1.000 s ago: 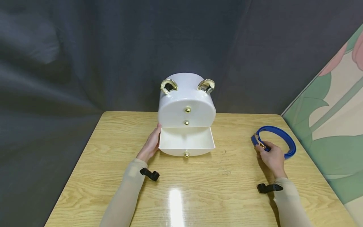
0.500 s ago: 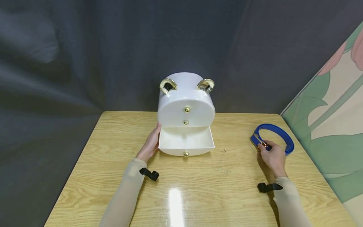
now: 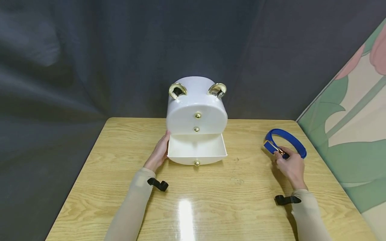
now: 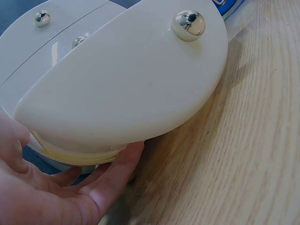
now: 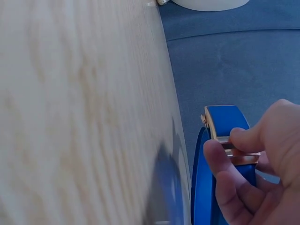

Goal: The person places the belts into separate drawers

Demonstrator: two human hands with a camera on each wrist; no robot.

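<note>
A white drawer box (image 3: 197, 108) with gold ear-shaped rings stands at the table's back, its bottom drawer (image 3: 196, 147) pulled out and bare inside. My left hand (image 3: 158, 154) rests against the box's left side. In the left wrist view, that hand (image 4: 70, 187) touches the side below the drawer front (image 4: 131, 70) with extended fingers; part of the contact is hidden. On the right, my right hand (image 3: 291, 167) pinches a coiled blue belt (image 3: 291, 137) by its gold-edged buckle. The right wrist view shows the thumb and forefinger on the buckle (image 5: 229, 140), the belt looping beyond.
A wooden table (image 3: 211, 204) bears everything. Dark curtain (image 3: 144, 60) hangs close behind the box. A floral cloth (image 3: 356, 140) borders the right edge. Black cameras are strapped to both wrists.
My right hand has raised and turned the blue belt slightly; its loop has shifted up and to the left. The left hand and the box stay put, with the drawer out.
</note>
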